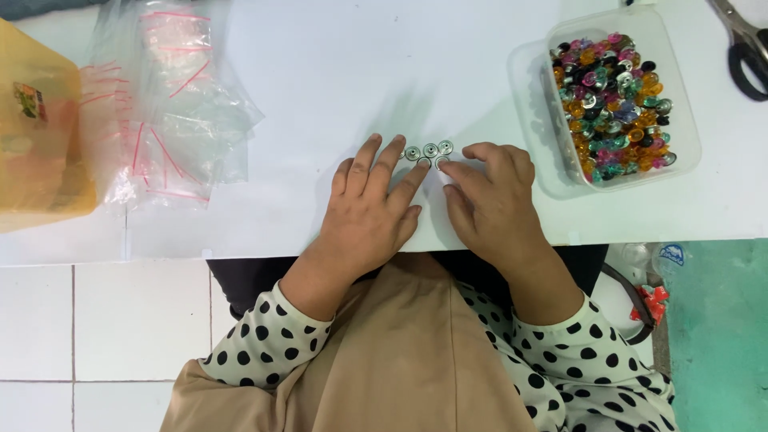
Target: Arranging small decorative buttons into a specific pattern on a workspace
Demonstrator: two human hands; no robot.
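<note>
Both of my hands rest flat on a white table (336, 72), fingertips meeting near the middle. Three small silver round pieces (430, 150) lie in a short row just beyond my fingertips, with another partly hidden under them. My left hand (370, 210) has its fingers spread, the index tip touching the pieces. My right hand (490, 200) lies beside it, its index tip at the same small cluster. Neither hand grips anything that I can see.
A clear plastic box (685, 120) at the right holds many small coloured and silver pieces. Black-handled scissors (746, 50) lie at the far right corner. A heap of small clear zip bags (164, 112) sits left, next to a yellow container (40, 136).
</note>
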